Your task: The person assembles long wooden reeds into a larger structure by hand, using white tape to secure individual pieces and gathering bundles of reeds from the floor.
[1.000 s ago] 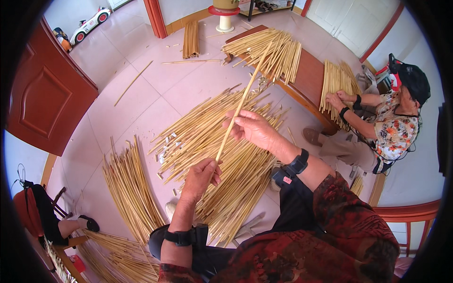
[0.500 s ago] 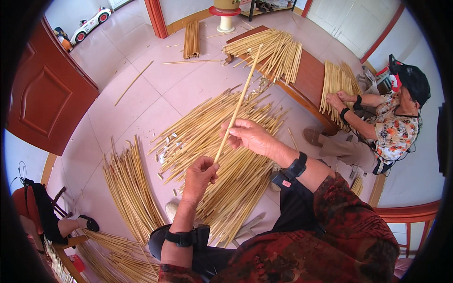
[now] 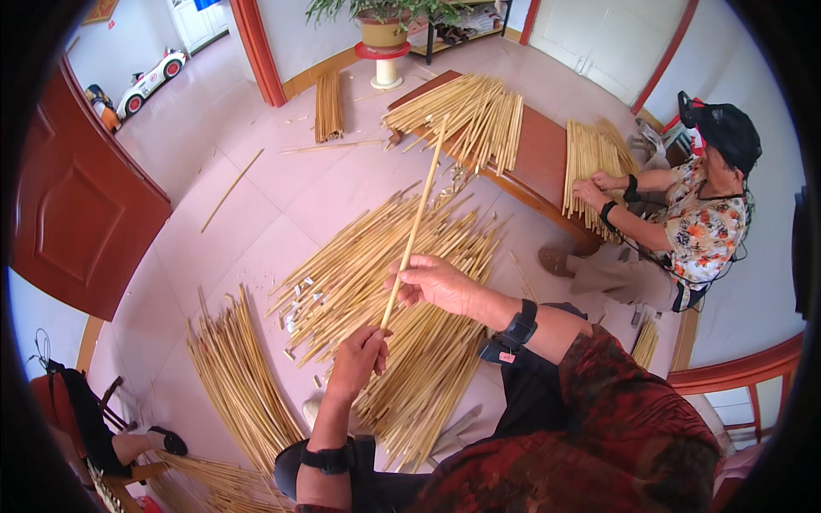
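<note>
One long, thin, straw-coloured stick [image 3: 428, 190] slants up and away from me between both hands. My left hand [image 3: 359, 359] is closed on its lower end. A little higher, my right hand [image 3: 434, 284] pinches the same stick between thumb and fingers. Below them, a wide loose pile of similar sticks [image 3: 376, 256] lies on the floor, with small whitish scraps at its left edge. To the left of my left hand is a second, narrower bundle of sticks [image 3: 239, 376].
A low reddish-brown wooden table [image 3: 540, 145] bears fanned sticks [image 3: 470, 111]. At its right end a co-worker [image 3: 684, 205] handles more sticks [image 3: 590, 167]. A darker bundle [image 3: 328, 107] lies near a potted plant [image 3: 383, 32]. Someone's foot [image 3: 167, 440] shows lower left, beside other sticks.
The view has tilted upward, bringing the plant into sight. Both hands still hold the stick in much the same position, and the piles look unchanged.
</note>
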### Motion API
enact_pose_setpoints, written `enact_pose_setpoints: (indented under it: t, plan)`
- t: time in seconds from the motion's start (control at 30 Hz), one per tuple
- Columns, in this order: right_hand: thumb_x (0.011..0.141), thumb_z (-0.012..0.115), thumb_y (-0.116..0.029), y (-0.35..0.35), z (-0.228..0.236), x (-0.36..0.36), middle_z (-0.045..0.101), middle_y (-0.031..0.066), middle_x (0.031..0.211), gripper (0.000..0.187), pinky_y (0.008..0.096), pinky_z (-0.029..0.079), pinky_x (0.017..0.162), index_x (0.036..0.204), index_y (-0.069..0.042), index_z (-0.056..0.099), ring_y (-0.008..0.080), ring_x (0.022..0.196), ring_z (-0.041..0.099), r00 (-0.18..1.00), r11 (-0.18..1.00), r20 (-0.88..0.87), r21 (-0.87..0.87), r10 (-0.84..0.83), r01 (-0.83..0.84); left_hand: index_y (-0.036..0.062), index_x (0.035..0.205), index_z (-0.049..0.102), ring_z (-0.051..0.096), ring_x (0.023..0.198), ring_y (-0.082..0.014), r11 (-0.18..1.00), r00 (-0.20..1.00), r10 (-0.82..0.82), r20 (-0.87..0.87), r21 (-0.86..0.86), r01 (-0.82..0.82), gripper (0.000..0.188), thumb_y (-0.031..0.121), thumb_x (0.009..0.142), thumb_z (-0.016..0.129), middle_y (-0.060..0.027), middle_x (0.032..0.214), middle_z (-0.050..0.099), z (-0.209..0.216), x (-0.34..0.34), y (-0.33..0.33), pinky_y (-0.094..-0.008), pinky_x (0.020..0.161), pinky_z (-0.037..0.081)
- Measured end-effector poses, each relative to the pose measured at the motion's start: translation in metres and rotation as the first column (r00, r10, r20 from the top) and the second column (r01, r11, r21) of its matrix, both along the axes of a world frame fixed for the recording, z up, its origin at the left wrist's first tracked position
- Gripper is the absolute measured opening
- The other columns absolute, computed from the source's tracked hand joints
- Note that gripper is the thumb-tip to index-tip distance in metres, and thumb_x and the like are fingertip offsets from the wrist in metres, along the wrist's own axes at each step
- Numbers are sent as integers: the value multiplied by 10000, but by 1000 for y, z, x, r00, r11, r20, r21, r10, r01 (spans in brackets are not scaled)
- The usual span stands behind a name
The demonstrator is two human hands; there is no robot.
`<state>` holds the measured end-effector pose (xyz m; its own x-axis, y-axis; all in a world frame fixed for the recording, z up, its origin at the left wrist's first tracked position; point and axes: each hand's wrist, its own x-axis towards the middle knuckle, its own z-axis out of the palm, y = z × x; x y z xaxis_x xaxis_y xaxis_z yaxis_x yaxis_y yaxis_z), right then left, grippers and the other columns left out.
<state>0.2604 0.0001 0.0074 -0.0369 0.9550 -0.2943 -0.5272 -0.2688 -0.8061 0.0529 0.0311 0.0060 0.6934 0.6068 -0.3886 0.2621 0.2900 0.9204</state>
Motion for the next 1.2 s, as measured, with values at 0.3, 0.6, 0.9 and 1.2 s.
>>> enact_pose_setpoints:
  t: [0.3,0.6,0.9,1.2]
  plan:
    - [864,432,-324,-7,5,3,572,98,878,318,252,467,529,951,-26,505,140,659,561,952,989,294,-141,88,-48,-17,904,547,455,462,-80,978,987,34,-159,208,0,222,180,802,544,-24,601,508,-6,-12,4,-213,429,374]
    - [813,490,-195,-13,2,-5,585,121,739,228,310,468,563,825,24,551,202,651,579,467,903,838,-70,284,-424,-15,798,552,536,697,-302,684,902,-5,-431,657,318,208,184,739,539,-175,717,552,-25,-36,9,-351,641,411]
    - [761,501,-172,-30,-11,-13,553,153,735,207,412,411,636,920,-49,552,322,720,533,98,724,922,-224,375,-653,-11,803,558,534,627,-297,690,894,-177,-411,596,411,176,159,759,541,-158,688,552,-24,-37,3,-354,577,408]
    - [749,482,-132,-33,-28,-4,520,156,669,111,411,399,583,789,-41,530,322,674,523,120,774,972,-85,204,-627,18,839,575,541,746,-317,695,832,-78,-550,568,440,180,176,772,521,-167,783,573,-21,-43,6,-366,654,422]
